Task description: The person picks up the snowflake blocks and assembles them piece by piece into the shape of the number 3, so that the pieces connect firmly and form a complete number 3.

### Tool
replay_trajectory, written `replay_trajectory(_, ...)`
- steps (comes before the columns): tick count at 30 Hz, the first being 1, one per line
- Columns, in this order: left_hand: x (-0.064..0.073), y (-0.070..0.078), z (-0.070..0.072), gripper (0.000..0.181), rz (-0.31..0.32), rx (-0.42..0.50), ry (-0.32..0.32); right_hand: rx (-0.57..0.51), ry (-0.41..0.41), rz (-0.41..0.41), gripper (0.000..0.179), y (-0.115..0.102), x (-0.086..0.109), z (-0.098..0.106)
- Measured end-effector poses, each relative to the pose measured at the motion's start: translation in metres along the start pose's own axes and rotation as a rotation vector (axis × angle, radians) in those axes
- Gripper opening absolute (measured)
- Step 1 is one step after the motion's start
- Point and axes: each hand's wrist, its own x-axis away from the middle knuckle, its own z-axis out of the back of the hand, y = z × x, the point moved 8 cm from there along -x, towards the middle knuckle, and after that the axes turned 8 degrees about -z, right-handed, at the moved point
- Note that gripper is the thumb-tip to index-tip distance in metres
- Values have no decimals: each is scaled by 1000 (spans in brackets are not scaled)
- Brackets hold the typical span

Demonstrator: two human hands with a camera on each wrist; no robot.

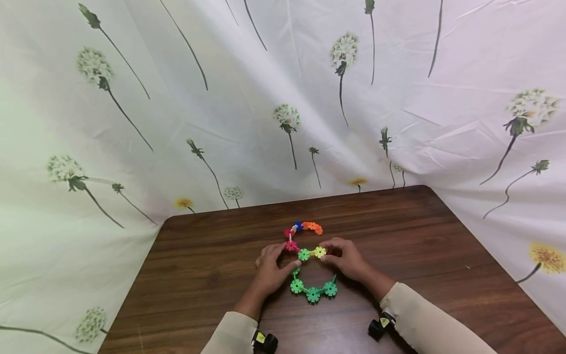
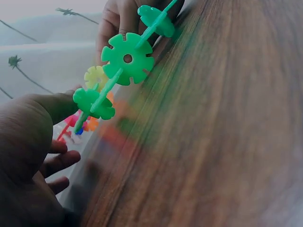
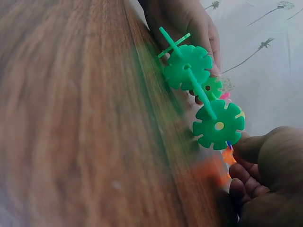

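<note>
A chain of interlocking notched plastic discs lies on the table in a curving line, green at the near end, then yellow, pink, blue and orange further off. My right hand pinches the yellow disc between thumb and index finger. At the chain's left side, my left hand holds it, the index fingertip by the pink disc and the thumb by a light green disc. Green discs stand close up in the left wrist view. The right wrist view shows a green disc near the right thumb.
The brown wooden table has its far edge against a white curtain printed with dandelions. The orange discs curl at the chain's far end. Black wrist cameras sit on both sleeves.
</note>
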Motion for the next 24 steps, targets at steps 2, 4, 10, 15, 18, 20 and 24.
replay_trajectory(2,0,-1,-1,76,5,-11,-8,10,-2,2,30,1,0,0)
replay_trajectory(4,-1,-1,-1,75,9,-20,-13,14,-6,4,29,1,-1,0)
replay_trajectory(10,-2,-2,0,73,30,-32,-25,28,-16,2,28,2,-2,-2)
replay_trajectory(15,-1,-5,0,74,60,-38,-36,48,-28,5,27,3,-3,-5)
replay_trajectory(18,-1,-7,-1,74,65,-44,-35,57,-33,3,28,4,-3,-6)
replay_trajectory(20,0,-8,0,73,60,-42,-24,60,-35,2,29,4,-4,-7)
replay_trajectory(24,0,-9,2,71,46,-17,1,53,-38,6,34,4,-2,-6)
